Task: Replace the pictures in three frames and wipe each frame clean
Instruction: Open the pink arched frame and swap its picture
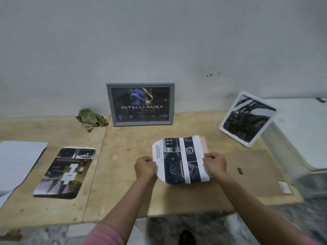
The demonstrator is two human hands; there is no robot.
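Note:
I hold a printed picture [180,160] with car-dashboard photos and the word ADVANCED just above the table's middle. My left hand [145,167] pinches its left edge and my right hand [215,162] pinches its right edge. A pinkish sheet peeks out behind its top right corner. A grey frame [140,104] with a dark INTELLI NUSA picture leans against the back wall. A white frame [246,118] with a dark picture leans at the right. Another loose dark picture [65,172] lies flat on the left. A crumpled green cloth [91,118] sits beside the grey frame.
The wooden table [123,174] runs along a grey wall. White sheets of paper [17,161] lie at the far left edge. A small dark metal piece [240,170] and a white label [284,187] lie at the right. A white surface [304,131] stands beyond the table's right end.

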